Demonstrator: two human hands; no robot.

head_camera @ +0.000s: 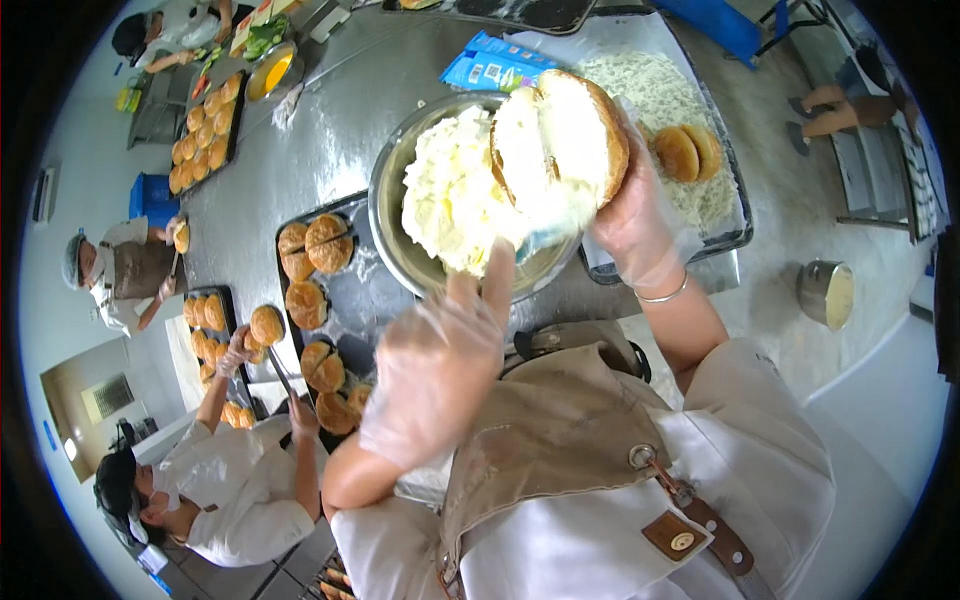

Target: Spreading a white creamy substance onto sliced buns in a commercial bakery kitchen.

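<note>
My right hand [637, 210], in a clear plastic glove, holds a split bread bun [615, 142] opened out, its cut faces thickly covered with white cream. My gloved left hand [442, 367] is just below it, index finger stretched forward. It grips a cream-coated, bluish spreading tool [551, 236], blurred and partly hidden, against the lower edge of the bun. Under both hands stands a steel mixing bowl [390, 217] with a heap of pale cream [450, 187].
A tray of white crumbly powder [645, 75] with a split bun [679, 154] lies right. A blue packet [495, 64] lies behind the bowl. A dark tray [345, 300] with cut buns stands left. Co-workers [240, 480] handle bread at left. A steel pot [825, 295] stands right.
</note>
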